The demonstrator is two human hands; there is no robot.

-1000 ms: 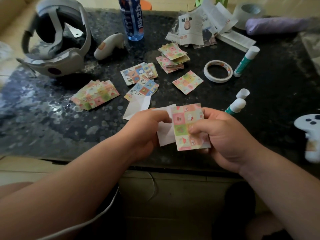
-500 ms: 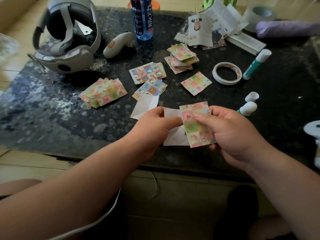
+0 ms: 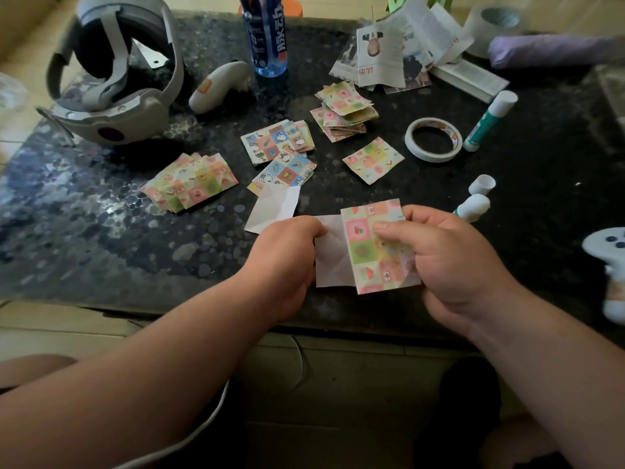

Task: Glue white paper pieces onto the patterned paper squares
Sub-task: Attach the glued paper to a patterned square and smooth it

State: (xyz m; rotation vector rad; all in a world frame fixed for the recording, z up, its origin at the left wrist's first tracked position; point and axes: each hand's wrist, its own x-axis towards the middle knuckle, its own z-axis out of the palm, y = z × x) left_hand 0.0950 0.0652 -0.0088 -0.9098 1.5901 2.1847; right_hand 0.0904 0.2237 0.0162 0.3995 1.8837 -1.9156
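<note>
Behind my right hand (image 3: 446,262), an uncapped glue stick (image 3: 473,206) is mostly hidden, and a white controller (image 3: 608,262) at the right edge is blurred and cut off. Farther back on the table (image 3: 101,238) lie stacks of patterned squares (image 3: 189,182) and a tape roll (image 3: 433,139). Near its front edge my right hand pinches the patterned paper square (image 3: 375,245), my left hand (image 3: 287,262) the white paper piece (image 3: 329,255) tucked behind its left side.

Dim, lit softly from upper left. Pale sheen on speckled tabletop (image 3: 101,231), deep shadow under its edge. Wide-angle bending at borders; blurred around white controller (image 3: 607,252), right.
</note>
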